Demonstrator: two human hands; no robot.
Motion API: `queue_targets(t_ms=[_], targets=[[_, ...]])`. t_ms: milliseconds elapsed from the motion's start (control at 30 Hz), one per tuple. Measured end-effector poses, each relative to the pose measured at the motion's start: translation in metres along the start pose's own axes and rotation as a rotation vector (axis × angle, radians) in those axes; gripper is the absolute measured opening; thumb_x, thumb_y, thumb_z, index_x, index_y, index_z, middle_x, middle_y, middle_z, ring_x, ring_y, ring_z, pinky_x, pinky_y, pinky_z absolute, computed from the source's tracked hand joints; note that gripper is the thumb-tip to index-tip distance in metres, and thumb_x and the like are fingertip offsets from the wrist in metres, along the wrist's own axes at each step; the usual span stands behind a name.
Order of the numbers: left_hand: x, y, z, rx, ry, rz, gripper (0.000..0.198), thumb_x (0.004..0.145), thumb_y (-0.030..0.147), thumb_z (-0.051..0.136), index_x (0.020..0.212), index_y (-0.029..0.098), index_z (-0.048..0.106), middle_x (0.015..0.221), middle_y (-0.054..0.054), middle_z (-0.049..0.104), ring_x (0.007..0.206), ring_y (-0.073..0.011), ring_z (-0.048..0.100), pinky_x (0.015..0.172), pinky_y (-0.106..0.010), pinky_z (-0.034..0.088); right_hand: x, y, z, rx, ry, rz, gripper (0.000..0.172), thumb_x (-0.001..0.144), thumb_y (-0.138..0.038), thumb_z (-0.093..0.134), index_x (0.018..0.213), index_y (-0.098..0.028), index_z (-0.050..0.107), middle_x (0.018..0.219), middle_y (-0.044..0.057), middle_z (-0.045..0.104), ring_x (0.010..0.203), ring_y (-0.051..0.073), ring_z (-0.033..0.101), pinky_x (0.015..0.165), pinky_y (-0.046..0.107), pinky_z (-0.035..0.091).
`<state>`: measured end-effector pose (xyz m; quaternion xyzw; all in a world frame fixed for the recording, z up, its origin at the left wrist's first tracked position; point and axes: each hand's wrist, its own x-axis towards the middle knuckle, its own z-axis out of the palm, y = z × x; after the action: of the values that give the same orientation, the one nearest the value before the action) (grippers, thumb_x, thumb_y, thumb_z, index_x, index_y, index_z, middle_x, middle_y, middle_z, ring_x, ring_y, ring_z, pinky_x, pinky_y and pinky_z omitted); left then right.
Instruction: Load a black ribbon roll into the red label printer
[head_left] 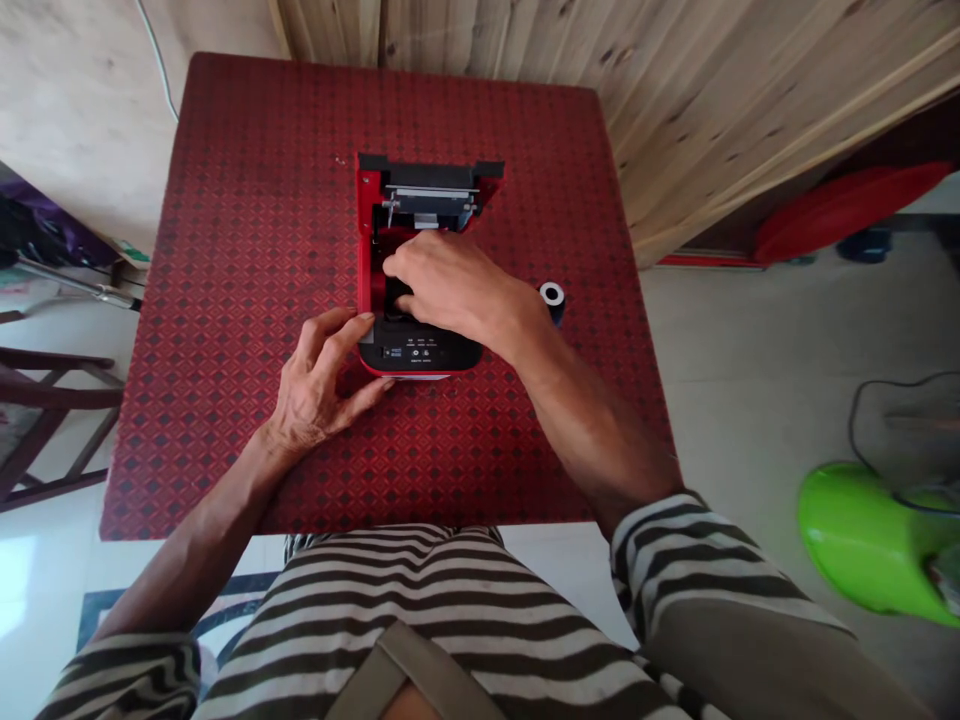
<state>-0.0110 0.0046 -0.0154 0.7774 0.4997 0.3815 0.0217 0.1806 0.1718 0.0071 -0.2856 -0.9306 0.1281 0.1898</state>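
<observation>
A small red and black receipt printer sits in the middle of a table covered with a red patterned cloth; its lid is flipped open toward the far side. My right hand reaches into the printer's open paper bay with fingers curled down; what they touch is hidden. My left hand rests on the cloth, fingers spread against the printer's near left corner. A small white paper roll stands on the cloth just right of my right wrist.
A wooden plank wall rises behind the table. A dark wooden chair stands at the left. A green fan base with its cable sits on the tiled floor at the right, and a red object lies along the wall.
</observation>
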Motion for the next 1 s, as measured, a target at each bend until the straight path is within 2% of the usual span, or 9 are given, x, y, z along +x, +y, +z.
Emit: queue_targets(t_ms=[100, 200, 333, 400, 467, 633, 733, 867, 1000], targets=[[0.000, -0.001, 0.000, 0.012, -0.002, -0.009, 0.076, 0.093, 0.052, 0.078, 0.156, 0.028, 0.044, 0.139, -0.012, 0.062, 0.130, -0.0293, 0.067, 0.108, -0.049, 0.063, -0.009, -0.017, -0.015, 0.071, 0.102, 0.053, 0.027, 0.096, -0.044, 0.076, 0.085, -0.020, 0.071, 0.086, 0.005, 0.074, 0.107, 0.032, 0.076, 0.110, 0.057, 0.058], [0.000, -0.003, 0.000, 0.020, -0.004, -0.009, 0.079, 0.091, 0.053, 0.079, 0.157, 0.029, 0.042, 0.141, -0.012, 0.063, 0.130, -0.0306, 0.067, 0.108, -0.052, 0.063, -0.030, -0.053, -0.052, 0.150, 0.177, 0.131, 0.031, 0.102, -0.050, 0.067, 0.094, -0.021, 0.072, 0.098, 0.004, 0.077, 0.116, 0.030, 0.074, 0.115, 0.054, 0.057], [0.004, -0.002, 0.000, -0.047, 0.013, 0.006, 0.077, 0.092, 0.053, 0.078, 0.157, 0.028, 0.045, 0.139, -0.014, 0.064, 0.128, -0.0307, 0.067, 0.105, -0.049, 0.064, -0.076, -0.101, -0.112, 0.180, 0.134, 0.210, 0.014, 0.104, -0.034, 0.067, 0.115, -0.029, 0.073, 0.115, 0.002, 0.078, 0.117, 0.027, 0.074, 0.109, 0.051, 0.062], [0.006, 0.000, -0.001, -0.069, 0.015, 0.000, 0.076, 0.092, 0.051, 0.079, 0.156, 0.028, 0.046, 0.138, -0.014, 0.064, 0.126, -0.0303, 0.066, 0.103, -0.047, 0.064, -0.102, -0.113, -0.122, 0.305, 0.125, 0.248, 0.020, 0.101, -0.031, 0.073, 0.121, -0.035, 0.072, 0.117, 0.000, 0.079, 0.113, 0.024, 0.076, 0.103, 0.044, 0.066], [0.007, 0.001, -0.001, -0.065, 0.018, -0.003, 0.077, 0.090, 0.047, 0.082, 0.156, 0.028, 0.047, 0.137, -0.014, 0.065, 0.126, -0.0302, 0.066, 0.103, -0.047, 0.063, -0.126, -0.116, -0.111, 0.437, 0.115, 0.274, 0.026, 0.098, -0.028, 0.076, 0.123, -0.034, 0.071, 0.118, -0.001, 0.079, 0.110, 0.021, 0.078, 0.099, 0.040, 0.067], [0.005, -0.001, 0.000, -0.050, 0.006, -0.026, 0.087, 0.084, 0.054, 0.087, 0.157, 0.031, 0.046, 0.141, -0.012, 0.063, 0.129, -0.0326, 0.063, 0.105, -0.049, 0.061, -0.169, -0.110, -0.028, 0.571, 0.145, 0.351, 0.032, 0.095, -0.018, 0.074, 0.125, -0.025, 0.069, 0.119, 0.005, 0.080, 0.110, 0.020, 0.079, 0.100, 0.039, 0.066], [0.004, -0.001, 0.001, -0.038, 0.015, -0.043, 0.085, 0.085, 0.056, 0.085, 0.157, 0.031, 0.047, 0.140, -0.012, 0.063, 0.127, -0.0321, 0.064, 0.100, -0.048, 0.062, -0.180, -0.110, 0.007, 0.586, 0.225, 0.404, 0.035, 0.094, -0.018, 0.074, 0.127, -0.026, 0.069, 0.120, 0.005, 0.081, 0.109, 0.020, 0.079, 0.100, 0.039, 0.066], [0.005, -0.002, 0.001, -0.046, 0.038, -0.029, 0.088, 0.083, 0.060, 0.085, 0.157, 0.030, 0.048, 0.138, -0.013, 0.064, 0.121, -0.0308, 0.065, 0.089, -0.044, 0.063, -0.182, -0.110, 0.011, 0.583, 0.210, 0.394, 0.036, 0.095, -0.020, 0.073, 0.130, -0.026, 0.069, 0.122, 0.005, 0.081, 0.113, 0.020, 0.078, 0.103, 0.043, 0.065], [0.004, -0.004, 0.001, -0.048, 0.025, -0.041, 0.090, 0.083, 0.058, 0.086, 0.159, 0.032, 0.047, 0.138, -0.014, 0.064, 0.123, -0.0321, 0.065, 0.093, -0.046, 0.064, -0.185, -0.102, -0.017, 0.710, 0.244, 0.455, 0.049, 0.089, -0.034, 0.085, 0.135, -0.025, 0.068, 0.127, 0.007, 0.081, 0.099, 0.019, 0.081, 0.092, 0.039, 0.068]])
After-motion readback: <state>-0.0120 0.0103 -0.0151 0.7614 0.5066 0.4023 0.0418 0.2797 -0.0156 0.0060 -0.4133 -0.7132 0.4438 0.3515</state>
